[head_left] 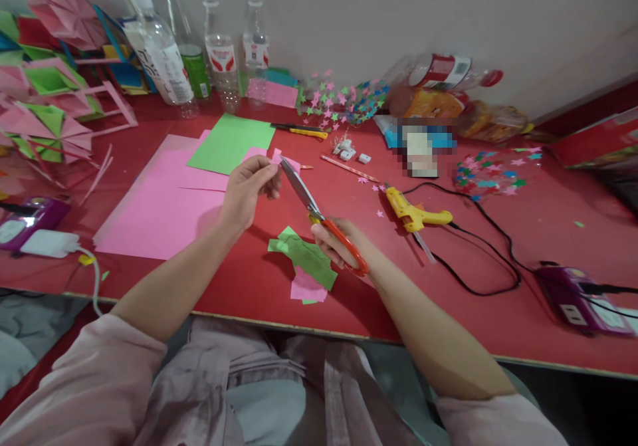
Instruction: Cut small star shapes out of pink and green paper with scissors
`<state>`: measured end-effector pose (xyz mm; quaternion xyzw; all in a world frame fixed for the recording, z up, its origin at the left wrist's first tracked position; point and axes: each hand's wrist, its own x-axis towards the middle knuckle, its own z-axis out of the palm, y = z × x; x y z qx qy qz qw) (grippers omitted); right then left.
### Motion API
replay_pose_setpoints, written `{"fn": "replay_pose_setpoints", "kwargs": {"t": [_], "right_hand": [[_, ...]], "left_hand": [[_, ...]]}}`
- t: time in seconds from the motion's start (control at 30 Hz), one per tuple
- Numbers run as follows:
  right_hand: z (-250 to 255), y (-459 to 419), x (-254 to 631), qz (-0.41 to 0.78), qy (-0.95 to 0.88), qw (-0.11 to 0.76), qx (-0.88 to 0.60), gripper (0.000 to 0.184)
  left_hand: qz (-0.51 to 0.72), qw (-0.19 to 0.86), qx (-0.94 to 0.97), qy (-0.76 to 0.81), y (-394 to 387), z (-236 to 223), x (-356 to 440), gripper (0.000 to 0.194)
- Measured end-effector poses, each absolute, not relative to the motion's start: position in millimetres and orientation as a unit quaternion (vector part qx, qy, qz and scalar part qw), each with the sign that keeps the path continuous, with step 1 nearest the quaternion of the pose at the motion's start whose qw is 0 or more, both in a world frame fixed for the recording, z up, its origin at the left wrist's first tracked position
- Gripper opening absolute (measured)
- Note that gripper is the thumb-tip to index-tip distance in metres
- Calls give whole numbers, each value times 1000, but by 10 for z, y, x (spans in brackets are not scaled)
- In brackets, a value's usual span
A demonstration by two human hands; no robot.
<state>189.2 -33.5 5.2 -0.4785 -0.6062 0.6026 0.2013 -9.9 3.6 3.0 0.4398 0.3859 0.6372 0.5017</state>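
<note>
My left hand pinches a small pink paper piece above the table. In my right hand are scissors with orange handles. Their blades point up and left, with the tips at the pink piece; whether they touch it I cannot tell. Under and between my hands lie green paper scraps and a pink scrap. Left of my left hand, a large pink paper sheet lies flat, with a green paper sheet partly over it.
A yellow glue gun with a black cord lies to the right. Behind my hands are a yellow utility knife and a pencil. Plastic bottles stand along the wall. Paper pinwheels fill the left. A purple power strip sits at right.
</note>
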Motion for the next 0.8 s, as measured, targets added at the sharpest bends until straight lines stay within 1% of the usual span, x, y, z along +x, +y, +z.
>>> {"fn": "replay_pose_setpoints", "kwargs": {"t": [0.43, 0.8], "right_hand": [[64, -330, 1942, 593, -633, 168, -468, 46], [79, -323, 1956, 602, -633, 158, -461, 47]], "left_hand": [[649, 443, 452, 423, 57, 58, -117, 11], [640, 442, 467, 421, 53, 75, -127, 12]]}}
